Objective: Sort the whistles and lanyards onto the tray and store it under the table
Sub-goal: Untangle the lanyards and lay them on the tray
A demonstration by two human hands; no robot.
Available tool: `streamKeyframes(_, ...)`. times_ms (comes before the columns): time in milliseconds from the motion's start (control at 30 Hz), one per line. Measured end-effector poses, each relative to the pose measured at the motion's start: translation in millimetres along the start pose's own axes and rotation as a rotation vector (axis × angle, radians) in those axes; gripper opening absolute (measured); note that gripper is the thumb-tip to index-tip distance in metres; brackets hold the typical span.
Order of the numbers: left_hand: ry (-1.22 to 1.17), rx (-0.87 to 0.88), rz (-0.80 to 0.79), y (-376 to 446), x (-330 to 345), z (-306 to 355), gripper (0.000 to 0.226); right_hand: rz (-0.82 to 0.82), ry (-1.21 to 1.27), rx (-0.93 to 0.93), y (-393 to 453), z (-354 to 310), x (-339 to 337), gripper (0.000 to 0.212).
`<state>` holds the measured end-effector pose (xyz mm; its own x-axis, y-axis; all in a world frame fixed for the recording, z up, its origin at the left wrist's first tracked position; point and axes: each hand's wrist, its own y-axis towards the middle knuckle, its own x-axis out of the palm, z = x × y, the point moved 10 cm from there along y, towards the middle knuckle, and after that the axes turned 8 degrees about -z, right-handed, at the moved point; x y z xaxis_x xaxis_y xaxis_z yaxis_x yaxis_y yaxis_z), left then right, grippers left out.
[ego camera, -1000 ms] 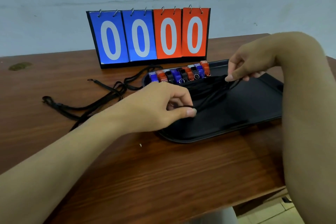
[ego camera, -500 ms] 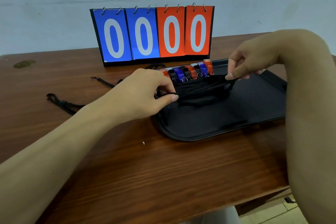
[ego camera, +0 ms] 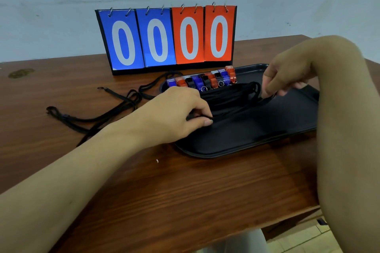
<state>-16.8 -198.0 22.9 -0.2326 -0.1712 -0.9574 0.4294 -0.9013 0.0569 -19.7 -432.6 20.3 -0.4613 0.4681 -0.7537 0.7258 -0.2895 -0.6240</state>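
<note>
A black tray lies on the wooden table. Along its far edge stands a row of several blue, red and black whistles. In front of them a bundle of black lanyards rests on the tray. My left hand pinches one end of a black lanyard at the tray's left side. My right hand pinches the other end at the bundle's right. More black lanyards lie loose on the table, left of the tray.
A flip scoreboard showing 0000 in blue and red stands behind the tray, close to a pale wall. The table's front edge runs near the bottom right, with floor tiles below.
Both hands stretched the lanyard up over the bundle half a second ago, then lowered it toward the tray. My left hand has moved back down and nearer to me.
</note>
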Motion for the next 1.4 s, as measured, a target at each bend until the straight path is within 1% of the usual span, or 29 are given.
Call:
streamKeyframes(100,0.052,-0.025,0.021,0,-3,-6,0.018,-0.082,0.021,0.047,10,5,11,0.022)
streamKeyframes(167,0.069,-0.042,0.043,-1,-5,-8,0.017,-0.095,0.025,0.054,13,4,14,0.024)
streamKeyframes(267,0.084,-0.089,0.088,-2,-8,-15,0.017,-0.052,0.038,0.035,13,-4,11,0.017)
streamKeyframes(400,0.100,-0.185,0.116,-5,-12,-30,0.017,0.023,0.097,-0.024,12,-17,3,0.017)
streamKeyframes(500,0.122,-0.235,0.121,-7,-13,-36,0.018,0.045,0.101,-0.046,16,-22,0,0.023)
streamKeyframes(633,0.173,-0.240,0.146,-9,-15,-35,0.021,0.042,0.142,-0.064,18,-26,1,0.041)
streamKeyframes(733,0.177,-0.219,0.184,-11,-19,-31,0.026,0.036,0.069,-0.050,12,-30,3,0.044)
streamKeyframes(800,0.172,-0.210,0.195,-12,-21,-30,0.029,0.051,-0.050,-0.031,9,-32,2,0.047)
streamKeyframes(867,0.163,-0.201,0.203,-14,-22,-30,0.030,0.092,-0.174,-0.024,4,-38,-1,0.054)
streamKeyframes(900,0.156,-0.196,0.206,-14,-23,-30,0.030,0.122,-0.196,-0.030,2,-42,-3,0.055)
streamKeyframes(1000,0.139,-0.184,0.199,-15,-23,-31,0.025,0.143,-0.198,-0.066,-3,-52,-1,0.042)
streamKeyframes(1100,0.127,-0.178,0.180,-13,-22,-32,0.020,0.167,-0.236,-0.066,-5,-53,-3,0.042)
streamKeyframes(1233,0.110,-0.180,0.183,-11,-22,-33,0.022,0.308,-0.272,-0.132,-13,-67,-13,0.046)
streamKeyframes(1333,0.107,-0.169,0.217,-11,-29,-31,0.023,0.415,-0.265,-0.205,-20,-82,-17,0.041)
streamKeyframes(1400,0.100,-0.192,0.232,-13,-36,-33,0.022,0.511,-0.271,-0.276,-26,-94,-21,0.034)
